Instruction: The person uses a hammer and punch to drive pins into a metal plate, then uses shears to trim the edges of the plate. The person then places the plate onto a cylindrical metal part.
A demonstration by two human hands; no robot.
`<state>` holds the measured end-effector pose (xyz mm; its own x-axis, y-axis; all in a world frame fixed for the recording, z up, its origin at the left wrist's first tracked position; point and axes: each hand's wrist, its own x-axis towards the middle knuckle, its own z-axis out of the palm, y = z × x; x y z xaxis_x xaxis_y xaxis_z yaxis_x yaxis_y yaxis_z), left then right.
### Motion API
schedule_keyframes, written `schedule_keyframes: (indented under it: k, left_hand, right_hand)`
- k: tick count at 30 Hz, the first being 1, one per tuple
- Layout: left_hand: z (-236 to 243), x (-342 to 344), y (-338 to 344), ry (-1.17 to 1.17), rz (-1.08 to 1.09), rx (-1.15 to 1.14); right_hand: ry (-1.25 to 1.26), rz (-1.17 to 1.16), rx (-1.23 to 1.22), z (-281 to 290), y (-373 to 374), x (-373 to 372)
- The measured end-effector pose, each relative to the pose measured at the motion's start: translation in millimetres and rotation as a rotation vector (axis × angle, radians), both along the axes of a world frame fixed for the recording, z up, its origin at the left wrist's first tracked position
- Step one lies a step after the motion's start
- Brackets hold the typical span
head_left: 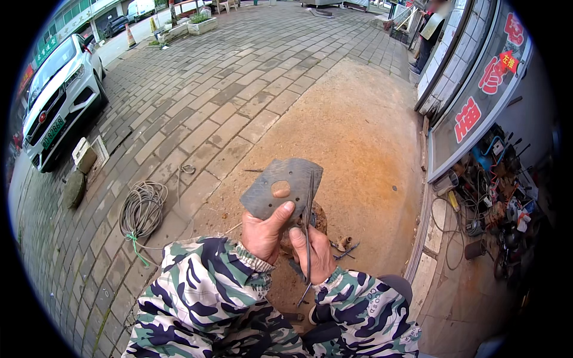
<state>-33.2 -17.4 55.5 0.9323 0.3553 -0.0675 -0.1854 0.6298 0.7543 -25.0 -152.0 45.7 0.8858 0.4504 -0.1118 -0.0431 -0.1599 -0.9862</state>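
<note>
At the centre of the frame I see a flat, dark-grey plate (298,179) with a large round hole, its lower edge gripped by the left hand (264,234), thumb on top. The right hand (317,255) is closed around a long, thin, dark metal tool (308,218) reaching up by the plate's right side. A coiled grey-brown rope (132,219) lies left of centre; a white car (67,95) stands upper left.

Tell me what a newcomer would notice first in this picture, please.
Probably the grey sheet with a roundish hole, held near the centre by the left hand, with a dark tool in the right hand across its right part. Next might come the coiled rope on the paving at left and the white car at upper left.
</note>
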Motion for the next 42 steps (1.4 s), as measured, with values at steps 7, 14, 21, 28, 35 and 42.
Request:
schedule_keyframes:
  k: [7, 14, 21, 28, 35, 42]
  left_hand:
    - [-3.3, 6.6, -12.2, -0.029, -0.026, -0.009]
    - [-1.7, 5.3, -10.2, -0.011, -0.038, -0.037]
    - [-2.9, 3.7, -6.6, 0.008, -0.057, -0.056]
    - [-4.0, 5.0, -10.1, -0.018, -0.037, -0.027]
    - [-3.5, 4.1, -7.3, -0.007, -0.062, -0.058]
    - [-4.9, 4.4, -7.9, -0.006, -0.055, -0.034]
  right_hand:
    - [-0.044, -0.083, -0.057, 10.0, -9.5, -3.3]
    - [-0.053, -0.081, -0.075, 8.6, -8.7, -4.4]
    - [-0.017, -0.074, -0.088, 7.9, -9.6, -5.7]
    - [-0.043, -0.084, -0.063, 5.6, -11.4, -6.8]
    - [-0.074, -0.099, 0.012, 6.1, -8.4, -8.1]
    - [-0.033, -0.090, -0.073, 5.7, -12.5, -9.1]
